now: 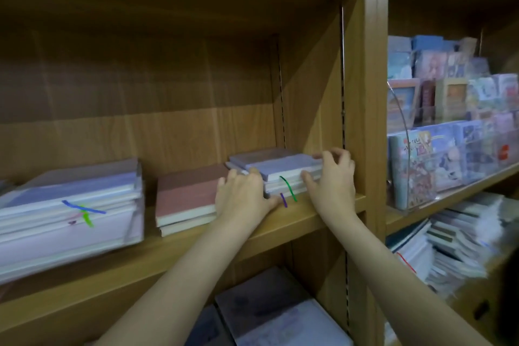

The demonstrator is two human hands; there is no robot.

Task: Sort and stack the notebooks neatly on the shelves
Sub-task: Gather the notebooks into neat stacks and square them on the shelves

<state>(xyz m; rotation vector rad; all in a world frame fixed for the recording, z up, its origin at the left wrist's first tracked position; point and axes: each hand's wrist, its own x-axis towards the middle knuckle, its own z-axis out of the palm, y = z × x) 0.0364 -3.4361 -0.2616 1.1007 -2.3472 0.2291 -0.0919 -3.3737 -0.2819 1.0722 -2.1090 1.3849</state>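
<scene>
Both forearms reach up from the bottom of the head view toward the middle shelf [323,213] of a wooden bookcase. Left hand [241,195] lies against the left end of the small stack of notebooks [286,180], fingers curled over its top corner and thumb low at the shelf edge. Right hand [334,177] holds the right end, with the thumb on the front edges and the fingers curled over the top cover. So the stack is pressed between the two hands, close to the right wall of the compartment.

My judgement is that the risk is in the top notebooks. The lavender covers look smooth, and the upper ones sit a little crooked, so a squeeze from the sides may slide one backward or off the front. The pink stack [186,199] is just beside the left hand and could be pushed.

The big pile [70,213] at the left leans and its white page edges are uneven. Notebooks are flat rectangles with soft-looking covers; the shelf wood is smooth with a grain pattern.
</scene>
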